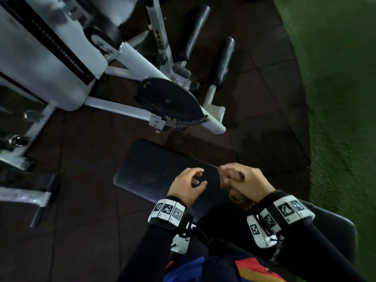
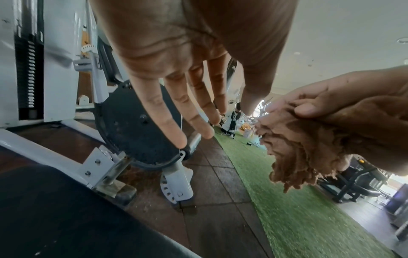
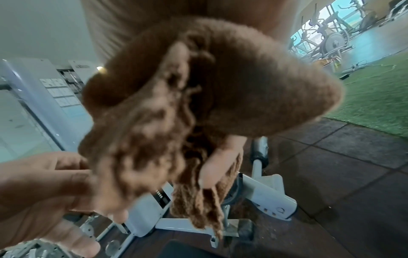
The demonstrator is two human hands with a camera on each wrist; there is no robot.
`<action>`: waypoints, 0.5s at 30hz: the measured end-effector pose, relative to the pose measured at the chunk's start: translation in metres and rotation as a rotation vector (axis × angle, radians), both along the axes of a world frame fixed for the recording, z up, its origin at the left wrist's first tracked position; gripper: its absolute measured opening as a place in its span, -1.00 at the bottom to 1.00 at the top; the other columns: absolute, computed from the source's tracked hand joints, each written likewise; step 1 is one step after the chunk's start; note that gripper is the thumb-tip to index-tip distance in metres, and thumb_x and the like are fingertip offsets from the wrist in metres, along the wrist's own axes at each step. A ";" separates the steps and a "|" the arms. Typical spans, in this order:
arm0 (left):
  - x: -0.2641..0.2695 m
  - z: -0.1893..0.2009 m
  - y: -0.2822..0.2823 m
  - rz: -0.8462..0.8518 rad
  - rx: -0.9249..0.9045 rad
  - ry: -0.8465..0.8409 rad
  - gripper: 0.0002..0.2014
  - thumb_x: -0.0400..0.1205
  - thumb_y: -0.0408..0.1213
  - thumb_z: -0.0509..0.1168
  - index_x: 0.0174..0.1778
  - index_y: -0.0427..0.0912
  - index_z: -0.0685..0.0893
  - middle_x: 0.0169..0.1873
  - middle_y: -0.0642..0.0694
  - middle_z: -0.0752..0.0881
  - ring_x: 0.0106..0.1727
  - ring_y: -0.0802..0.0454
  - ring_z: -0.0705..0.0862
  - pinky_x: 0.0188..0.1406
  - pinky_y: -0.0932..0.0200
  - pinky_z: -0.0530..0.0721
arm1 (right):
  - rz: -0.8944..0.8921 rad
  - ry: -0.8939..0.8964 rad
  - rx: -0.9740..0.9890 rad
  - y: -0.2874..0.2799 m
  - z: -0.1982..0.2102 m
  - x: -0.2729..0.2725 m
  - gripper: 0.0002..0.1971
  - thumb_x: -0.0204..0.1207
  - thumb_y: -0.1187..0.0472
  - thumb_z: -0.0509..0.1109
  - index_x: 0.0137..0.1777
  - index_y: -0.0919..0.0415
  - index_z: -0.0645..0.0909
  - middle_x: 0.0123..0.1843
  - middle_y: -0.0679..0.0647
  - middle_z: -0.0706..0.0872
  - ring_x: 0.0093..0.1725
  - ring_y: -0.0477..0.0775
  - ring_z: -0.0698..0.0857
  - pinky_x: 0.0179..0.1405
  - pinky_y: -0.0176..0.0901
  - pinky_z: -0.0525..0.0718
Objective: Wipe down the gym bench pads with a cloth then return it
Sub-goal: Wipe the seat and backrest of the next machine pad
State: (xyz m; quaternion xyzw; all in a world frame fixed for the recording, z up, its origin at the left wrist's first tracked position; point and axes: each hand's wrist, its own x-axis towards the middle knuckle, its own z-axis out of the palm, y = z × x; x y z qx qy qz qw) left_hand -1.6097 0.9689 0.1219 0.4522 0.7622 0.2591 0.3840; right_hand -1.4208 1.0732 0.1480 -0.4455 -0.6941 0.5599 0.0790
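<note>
A black bench pad (image 1: pixel 154 171) lies below both hands in the head view, and its dark edge (image 2: pixel 55 209) fills the lower left of the left wrist view. My right hand (image 1: pixel 242 182) grips a bunched brown cloth (image 2: pixel 302 148) above the pad's right side; the cloth (image 3: pixel 176 113) fills the right wrist view, with a thumb pressed into its folds. My left hand (image 1: pixel 189 184) hovers just left of it, fingers (image 2: pixel 176 108) spread and holding nothing.
A white weight machine (image 1: pixel 50 58) with a black footplate (image 1: pixel 171 100) and two black roller pads (image 1: pixel 221 62) stands ahead on dark rubber tiles (image 1: pixel 81 149). Green turf (image 1: pixel 341 98) runs along the right. More gym machines (image 3: pixel 331 34) stand far off.
</note>
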 end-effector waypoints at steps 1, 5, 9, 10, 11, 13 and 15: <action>0.000 0.004 -0.005 0.015 0.018 0.002 -0.66 0.51 -0.16 0.43 0.21 0.06 0.65 -0.04 0.24 0.60 -0.12 0.26 0.70 0.03 0.07 0.70 | 0.026 -0.007 0.043 -0.002 0.006 0.001 -0.64 0.45 0.27 0.44 0.01 -0.30 0.64 -0.27 -0.14 0.79 -0.46 -0.11 0.72 -0.49 -0.23 0.70; 0.000 0.019 -0.026 0.090 0.085 0.008 -0.69 0.50 -0.18 0.45 0.15 0.13 0.66 -0.06 0.28 0.62 -0.16 0.30 0.71 -0.02 0.08 0.71 | 0.115 -0.017 0.175 -0.010 0.025 0.000 -0.63 0.40 0.26 0.51 0.16 -0.12 0.68 0.02 -0.24 0.76 0.02 -0.32 0.68 0.07 -0.46 0.58; -0.004 0.032 -0.045 0.171 0.155 0.024 -0.69 0.49 -0.22 0.46 0.09 0.20 0.65 -0.06 0.25 0.65 -0.20 0.31 0.71 -0.04 0.11 0.71 | 0.163 0.008 0.193 -0.020 0.038 -0.007 -0.64 0.40 0.26 0.51 0.15 -0.10 0.68 0.05 -0.28 0.74 0.10 -0.31 0.65 0.17 -0.45 0.54; -0.006 0.035 -0.049 0.187 0.161 0.029 -0.69 0.49 -0.22 0.46 0.07 0.23 0.64 -0.06 0.25 0.66 -0.19 0.32 0.71 -0.03 0.13 0.71 | 0.171 0.020 0.191 -0.021 0.041 -0.010 -0.64 0.40 0.26 0.51 0.15 -0.11 0.68 0.05 -0.27 0.74 0.10 -0.31 0.65 0.17 -0.45 0.54; -0.008 0.038 -0.054 0.202 0.166 0.033 -0.68 0.49 -0.22 0.46 0.06 0.26 0.62 -0.05 0.24 0.66 -0.19 0.32 0.71 -0.02 0.13 0.71 | 0.186 0.031 0.188 -0.023 0.043 -0.014 -0.64 0.40 0.27 0.51 0.15 -0.12 0.68 0.05 -0.27 0.74 0.11 -0.32 0.65 0.17 -0.46 0.54; -0.013 0.043 -0.066 0.230 0.170 0.032 -0.66 0.50 -0.21 0.46 0.04 0.31 0.59 -0.04 0.22 0.66 -0.18 0.31 0.71 -0.01 0.11 0.72 | 0.223 0.039 0.185 -0.028 0.047 -0.024 -0.64 0.41 0.28 0.50 0.15 -0.13 0.67 0.05 -0.28 0.74 0.12 -0.35 0.64 0.17 -0.48 0.53; -0.020 0.047 -0.079 0.261 0.173 0.038 -0.64 0.49 -0.19 0.46 0.02 0.40 0.56 -0.04 0.24 0.66 -0.17 0.31 0.71 -0.02 0.10 0.72 | 0.263 0.047 0.195 -0.034 0.050 -0.039 -0.64 0.41 0.28 0.51 0.15 -0.12 0.68 0.06 -0.30 0.74 0.12 -0.35 0.64 0.18 -0.45 0.53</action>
